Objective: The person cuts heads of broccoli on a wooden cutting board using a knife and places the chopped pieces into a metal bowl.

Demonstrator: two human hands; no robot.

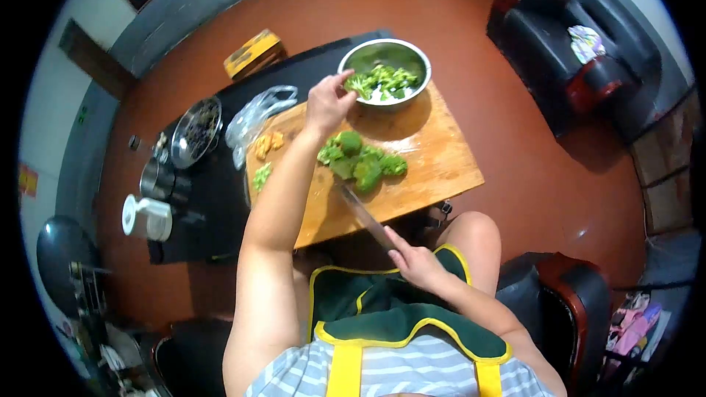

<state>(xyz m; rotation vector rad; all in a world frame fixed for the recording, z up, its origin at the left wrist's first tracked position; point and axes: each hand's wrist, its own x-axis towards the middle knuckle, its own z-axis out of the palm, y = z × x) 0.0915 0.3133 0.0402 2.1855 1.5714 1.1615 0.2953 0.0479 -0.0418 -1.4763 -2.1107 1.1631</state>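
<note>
My left hand (329, 105) reaches to the near left rim of a steel bowl (386, 101), its fingers pinching a broccoli floret (358, 86). Cut broccoli pieces (393, 79) lie inside that bowl. In my right hand (421, 266) is the handle of a kitchen knife (365, 218), low at the front edge of the wooden cutting board (434, 147). The blade points up and left, its tip close to a heap of larger broccoli chunks (360, 162) on the board.
Orange-yellow pieces (268, 144) and chopped pale green bits (261, 176) sit at the board's left. Beyond are a clear plastic bag (257, 119), a bowl of dark food (197, 132), a metal pot (160, 179), a white-handled container (151, 218) and a yellow box (254, 54).
</note>
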